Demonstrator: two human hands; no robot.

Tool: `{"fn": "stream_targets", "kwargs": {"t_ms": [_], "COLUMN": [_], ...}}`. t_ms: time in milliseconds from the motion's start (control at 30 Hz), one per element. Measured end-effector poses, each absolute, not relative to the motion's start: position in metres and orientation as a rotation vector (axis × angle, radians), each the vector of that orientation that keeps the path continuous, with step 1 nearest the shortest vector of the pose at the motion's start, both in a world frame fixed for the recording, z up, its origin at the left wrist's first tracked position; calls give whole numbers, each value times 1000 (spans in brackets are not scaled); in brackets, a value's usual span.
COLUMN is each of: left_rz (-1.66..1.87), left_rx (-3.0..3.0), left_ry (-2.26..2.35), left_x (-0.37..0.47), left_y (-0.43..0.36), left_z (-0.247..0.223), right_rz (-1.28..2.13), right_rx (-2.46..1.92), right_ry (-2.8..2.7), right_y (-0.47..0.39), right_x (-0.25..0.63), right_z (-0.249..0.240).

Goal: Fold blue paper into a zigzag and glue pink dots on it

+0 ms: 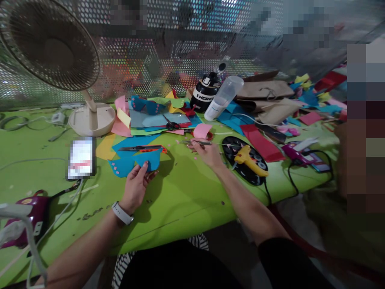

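My left hand [138, 182] pinches a blue glasses-shaped cutout [122, 165] between thumb and fingers, just above the table. Several small pink squares dot the cutout's left corner. In my right hand [207, 151] is a pair of slim grey tweezers [197, 142], pointing left toward tiny pink pieces [177, 141] on the table. Whether the tips grip one is too small to tell. Just behind the cutout lies a utility knife [140, 148] with orange parts. A yellow glue gun [249, 159] rests on a black oval tray [255, 179] beside my right forearm.
A fan [90, 116], a phone [80, 158] and a purple glue gun [27, 216] occupy the left. Scissors [173, 125] and blue glasses [146, 105] lie on stacked sheets at the back. A black jar [202, 96], clear bottle [224, 98] and another purple glue gun [296, 154] stand rightward.
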State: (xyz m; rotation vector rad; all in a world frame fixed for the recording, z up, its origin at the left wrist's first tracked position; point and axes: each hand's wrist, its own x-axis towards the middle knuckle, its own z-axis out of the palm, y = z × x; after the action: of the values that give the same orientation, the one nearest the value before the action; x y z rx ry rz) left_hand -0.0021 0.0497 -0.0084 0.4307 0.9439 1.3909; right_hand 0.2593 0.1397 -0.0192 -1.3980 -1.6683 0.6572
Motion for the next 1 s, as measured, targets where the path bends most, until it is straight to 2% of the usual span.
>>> {"fn": "stream_targets", "kwargs": {"t_ms": [1000], "left_rz": [1393], "left_rx": [413], "left_ry": [933], "left_x": [0], "left_y": [48], "left_z": [-4], "right_rz": [420], "right_rx": [-1479], "right_ry": [-1758], "right_y": [133], "right_x": [254], "right_z": [-14]}}
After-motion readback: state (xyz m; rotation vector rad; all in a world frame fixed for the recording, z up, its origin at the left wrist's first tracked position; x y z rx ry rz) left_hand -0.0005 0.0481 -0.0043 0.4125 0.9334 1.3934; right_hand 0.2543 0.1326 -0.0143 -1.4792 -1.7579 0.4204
